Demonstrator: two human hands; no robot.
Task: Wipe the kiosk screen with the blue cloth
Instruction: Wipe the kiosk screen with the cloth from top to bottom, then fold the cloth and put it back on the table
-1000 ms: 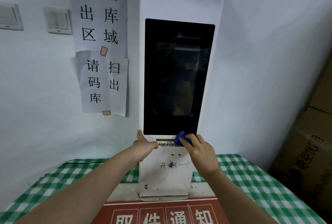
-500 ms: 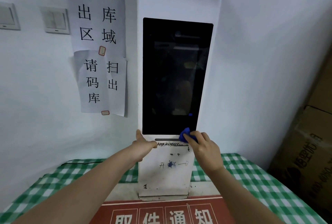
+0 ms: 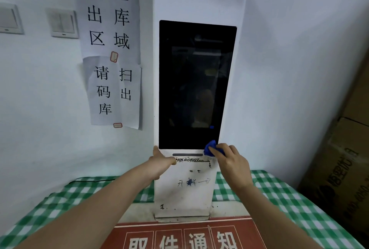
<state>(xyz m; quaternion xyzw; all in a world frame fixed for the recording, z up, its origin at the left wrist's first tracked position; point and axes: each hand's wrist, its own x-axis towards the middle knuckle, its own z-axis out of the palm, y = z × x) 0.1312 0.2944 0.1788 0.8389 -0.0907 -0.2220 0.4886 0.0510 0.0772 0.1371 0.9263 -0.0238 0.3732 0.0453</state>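
A tall white kiosk stands on the table against the wall, with a dark, unlit screen in its upper part. My right hand is shut on a small bunched blue cloth and presses it at the screen's bottom right corner. My left hand rests on the kiosk's left edge just below the screen, thumb up along the side, fingers flat on the white front by the HIKROBOT label.
Paper signs and two light switches hang on the wall to the left. A green checked tablecloth covers the table, and a red notice board lies before the kiosk. Cardboard boxes stand at the right.
My right hand has slid the blue cloth to the right along the screen's bottom edge, up to the bottom right corner. The left hand has stayed on the kiosk's left edge.
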